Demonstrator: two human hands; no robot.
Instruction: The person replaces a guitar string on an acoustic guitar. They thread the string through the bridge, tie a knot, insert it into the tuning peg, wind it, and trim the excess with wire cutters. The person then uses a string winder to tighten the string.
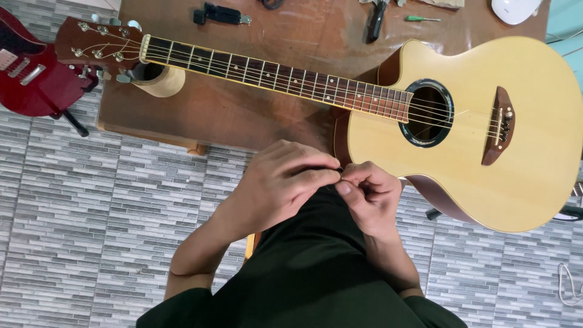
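An acoustic guitar (486, 152) with a pale top lies flat across a brown wooden table (243, 115), its neck (273, 76) running left to the headstock (97, 42). My left hand (279, 182) and my right hand (370, 194) meet just below the guitar's waist, in front of my dark shirt. Both have their fingers pinched together on something thin and small between them, too small to make out. A loose string end (455, 113) curls over the sound hole (428, 112).
The neck rests on a roll of tape (161, 79). A black clip (221, 15), pliers (376, 21) and a green screwdriver (422, 19) lie at the table's far edge. A red electric guitar (30, 73) stands at left. The floor is grey tile.
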